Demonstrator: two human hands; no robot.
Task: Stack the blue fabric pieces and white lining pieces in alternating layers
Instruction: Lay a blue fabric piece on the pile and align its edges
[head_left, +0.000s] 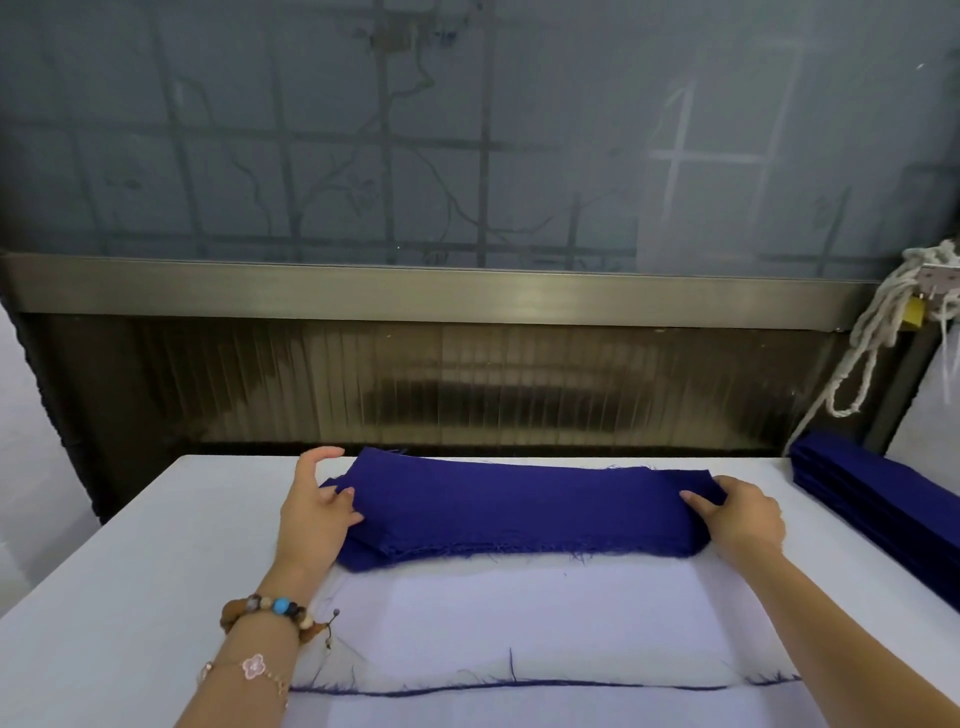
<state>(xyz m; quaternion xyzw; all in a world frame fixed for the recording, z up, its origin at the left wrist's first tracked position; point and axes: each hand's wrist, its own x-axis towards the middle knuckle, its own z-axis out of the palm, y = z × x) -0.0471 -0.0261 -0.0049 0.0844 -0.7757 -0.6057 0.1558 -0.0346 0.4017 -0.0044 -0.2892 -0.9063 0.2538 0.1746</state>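
A stack of long blue fabric pieces (519, 512) lies across the far part of the white table (130, 571). My left hand (314, 514) grips its left end, thumb on top and fingers curled at the edge. My right hand (743, 517) holds its right end, thumb on top. Nearer to me lies a white lining piece (519, 618) on top of a layered pile; a thin blue fabric edge (519, 685) with frayed threads peeks out below it.
A second pile of blue fabric pieces (878, 499) sits at the table's right edge. White cords (878, 332) and a brass padlock (914, 312) hang at the right. A metal rail and ribbed panel (467, 384) stand behind the table's far edge.
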